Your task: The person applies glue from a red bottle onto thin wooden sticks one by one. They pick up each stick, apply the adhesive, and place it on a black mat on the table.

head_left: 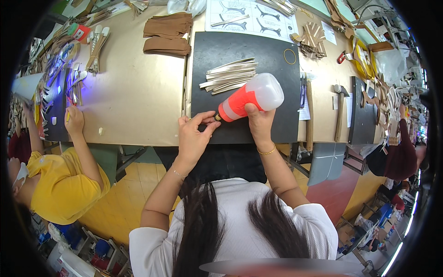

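My right hand [261, 124] is wrapped round a translucent squeeze bottle [270, 90] with a wide red band. The bottle lies tilted over the black mat [277, 53], its narrow tip pointing down to the left. At that tip my left hand [194, 137] has thumb and forefinger brought together. Whatever they pinch is too small or too hidden to make out. Just beyond the bottle, a pile of pale, narrow leather-like strips [230, 76] rests on the mat.
Stacked brown strips [167, 33] and a sheet of drawings [251, 18] lie at the far side. A yellow rubber band [290, 56] sits on the mat. To the right are a hammer [340, 111] and bundled tan strips [313, 40]. A person in yellow [69, 184] works at the left.
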Tool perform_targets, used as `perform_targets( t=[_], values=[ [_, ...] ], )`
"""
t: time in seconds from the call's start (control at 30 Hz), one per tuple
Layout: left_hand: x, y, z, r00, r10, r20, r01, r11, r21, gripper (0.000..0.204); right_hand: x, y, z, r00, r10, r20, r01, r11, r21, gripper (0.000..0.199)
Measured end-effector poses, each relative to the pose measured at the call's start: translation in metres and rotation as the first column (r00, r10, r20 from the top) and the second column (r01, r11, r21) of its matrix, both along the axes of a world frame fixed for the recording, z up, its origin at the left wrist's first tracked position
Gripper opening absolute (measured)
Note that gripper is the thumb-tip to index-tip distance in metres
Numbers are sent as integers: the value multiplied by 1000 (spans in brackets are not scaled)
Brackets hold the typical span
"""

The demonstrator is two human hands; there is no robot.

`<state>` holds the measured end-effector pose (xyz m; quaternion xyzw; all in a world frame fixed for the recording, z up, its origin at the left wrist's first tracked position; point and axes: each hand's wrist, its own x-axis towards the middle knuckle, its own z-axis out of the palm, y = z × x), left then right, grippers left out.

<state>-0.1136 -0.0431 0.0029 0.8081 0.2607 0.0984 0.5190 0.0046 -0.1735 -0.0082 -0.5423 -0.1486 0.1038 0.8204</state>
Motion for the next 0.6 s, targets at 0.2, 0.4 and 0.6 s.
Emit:
perform_targets(
  t=[0.2, 0.4, 0.6],
  values=[
    [0, 1, 3, 997, -47, -62, 50, 998, 35, 21, 18, -10, -4, 987, -160, -19, 160, 987, -5, 65],
    [24, 20, 8, 997, 70, -36, -79, 847, -525, 20, 57, -57, 3, 907, -350, -234, 379, 921, 92, 68],
    [116, 74, 17, 973, 96, 211, -1, 913, -409, 25, 53, -78, -11, 870, -402, -284, 434, 899, 56, 71]
  ],
)
